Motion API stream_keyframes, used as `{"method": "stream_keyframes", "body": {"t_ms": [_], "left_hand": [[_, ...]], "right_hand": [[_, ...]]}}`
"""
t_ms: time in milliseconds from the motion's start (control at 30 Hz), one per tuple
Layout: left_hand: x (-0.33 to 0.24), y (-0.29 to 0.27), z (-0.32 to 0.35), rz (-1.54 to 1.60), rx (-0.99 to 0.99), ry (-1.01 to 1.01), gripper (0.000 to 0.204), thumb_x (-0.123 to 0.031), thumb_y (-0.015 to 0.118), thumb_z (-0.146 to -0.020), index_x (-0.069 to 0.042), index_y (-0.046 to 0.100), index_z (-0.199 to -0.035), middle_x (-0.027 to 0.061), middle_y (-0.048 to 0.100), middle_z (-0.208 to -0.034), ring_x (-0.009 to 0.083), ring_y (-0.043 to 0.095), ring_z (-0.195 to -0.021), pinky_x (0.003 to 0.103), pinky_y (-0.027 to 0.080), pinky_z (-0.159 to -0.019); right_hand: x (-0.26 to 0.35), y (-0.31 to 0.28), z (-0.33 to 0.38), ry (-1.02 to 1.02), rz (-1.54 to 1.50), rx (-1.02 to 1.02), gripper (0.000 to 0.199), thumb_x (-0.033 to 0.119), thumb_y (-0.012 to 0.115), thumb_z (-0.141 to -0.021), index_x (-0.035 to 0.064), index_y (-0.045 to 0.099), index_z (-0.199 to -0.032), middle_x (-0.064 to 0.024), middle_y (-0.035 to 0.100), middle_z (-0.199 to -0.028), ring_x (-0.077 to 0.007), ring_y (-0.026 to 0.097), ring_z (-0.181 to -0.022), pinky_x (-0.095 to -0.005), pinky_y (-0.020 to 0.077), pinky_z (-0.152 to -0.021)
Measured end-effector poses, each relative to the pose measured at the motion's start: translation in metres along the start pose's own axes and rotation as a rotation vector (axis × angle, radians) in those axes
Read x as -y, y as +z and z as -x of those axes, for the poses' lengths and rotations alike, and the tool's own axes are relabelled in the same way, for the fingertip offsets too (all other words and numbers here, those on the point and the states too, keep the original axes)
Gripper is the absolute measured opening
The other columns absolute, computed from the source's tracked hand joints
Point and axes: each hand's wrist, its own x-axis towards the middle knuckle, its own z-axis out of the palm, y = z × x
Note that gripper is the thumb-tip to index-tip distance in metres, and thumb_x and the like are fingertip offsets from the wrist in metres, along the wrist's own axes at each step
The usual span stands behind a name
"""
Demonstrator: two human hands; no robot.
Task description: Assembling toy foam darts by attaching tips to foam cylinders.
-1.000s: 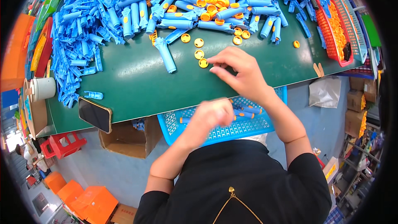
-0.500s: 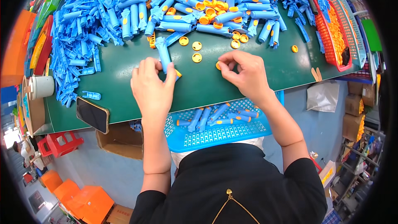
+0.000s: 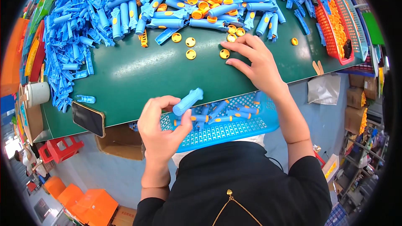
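My left hand (image 3: 162, 121) grips a blue plastic tube (image 3: 187, 102) between thumb and fingers. The tube hangs tilted over the table's front edge, above a blue mesh basket (image 3: 228, 134) where several blue tubes with orange ends lie. Over the green table, my right hand (image 3: 257, 60) has its thumb and forefinger apart. A round orange cap (image 3: 224, 54) lies on the tabletop just by those fingertips; contact cannot be made out. Left of it rest two more orange caps, one (image 3: 191, 54) nearer and one (image 3: 190, 42) farther.
Blue tubes (image 3: 167, 14) and loose blue parts (image 3: 69, 37) are heaped along the far side and left of the table (image 3: 121, 71). Orange caps (image 3: 205, 6) sit among them. A red basket (image 3: 335, 25) of orange pieces stands right. A phone (image 3: 88, 118) lies at the front-left edge.
My left hand has come down toward the basket with the blue tube. My right hand's pinch has opened, leaving an orange cap on the table, and its fingers have shifted slightly farther away.
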Motion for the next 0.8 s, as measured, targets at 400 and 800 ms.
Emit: {"method": "stream_keyframes", "body": {"t_ms": [400,800], "left_hand": [[0.024,0.041,-0.023,0.327,0.024,0.142,0.033,0.006,0.072,-0.076,0.0,0.062,-0.107,0.0111,0.068,-0.101,0.021,0.068,-0.091,0.032,0.055,-0.082],[0.035,0.037,-0.024,0.266,0.106,0.13,0.038,0.005,0.072,-0.073,0.001,0.059,-0.108,0.0118,0.065,-0.102,0.0227,0.066,-0.091,0.031,0.052,-0.081]], "right_hand": [[0.044,-0.014,-0.009,-0.293,-0.338,-0.071,0.035,-0.001,0.071,-0.058,0.0065,0.072,-0.093,-0.0061,0.066,-0.084,-0.0186,0.061,-0.074,-0.0283,0.0482,-0.063],[0.047,0.007,-0.032,-0.404,-0.479,0.193,0.039,0.0,0.073,-0.058,0.0149,0.074,-0.095,0.0003,0.06,-0.087,-0.0171,0.055,-0.078,-0.0259,0.0406,-0.055]]}}
